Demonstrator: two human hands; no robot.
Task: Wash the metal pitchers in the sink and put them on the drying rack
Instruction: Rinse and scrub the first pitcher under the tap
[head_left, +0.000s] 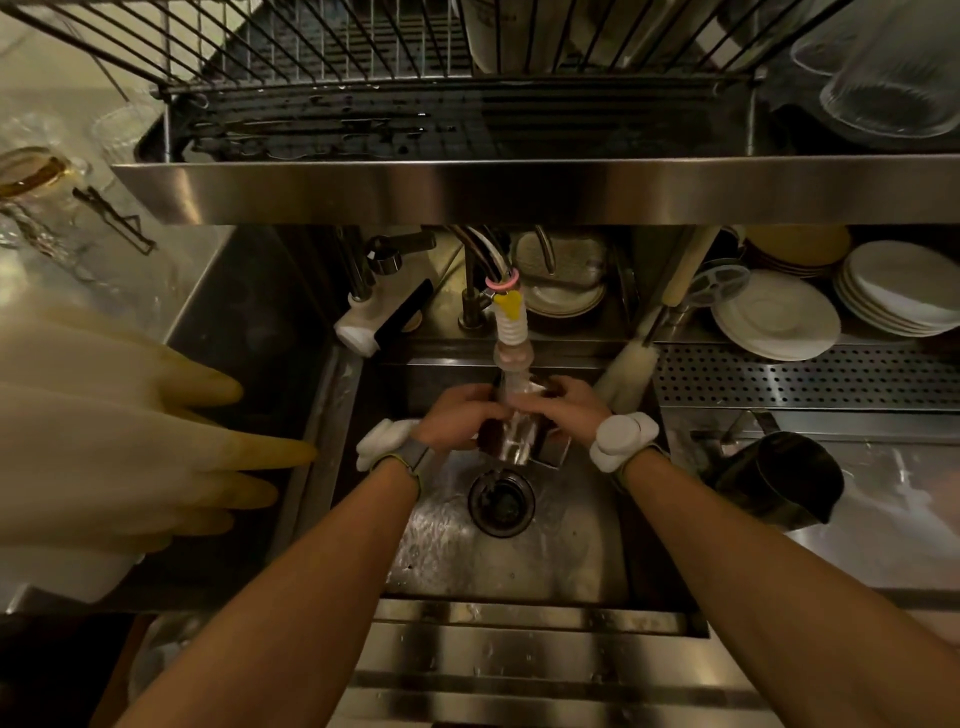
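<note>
Both hands hold a small metal pitcher (519, 439) over the sink (566, 551), right under the faucet nozzle (511, 332). My left hand (457, 415) grips its left side and my right hand (569, 410) its right side; the pitcher's mouth is hidden behind the fingers. Its handle juts toward the lower right. Water ripples on the sink floor around the drain (501, 501). A second, dark metal pitcher (779, 483) lies on its side on the counter to the right. The drying rack (447, 88) sits on the steel shelf above the sink.
Yellowish rubber gloves (130, 447) hang at the left. A bottle brush (631, 364) leans at the sink's back right corner. Stacked white plates (831, 306) sit at the back right beside a perforated tray (810, 376). Glasses (893, 78) stand on the shelf's right end.
</note>
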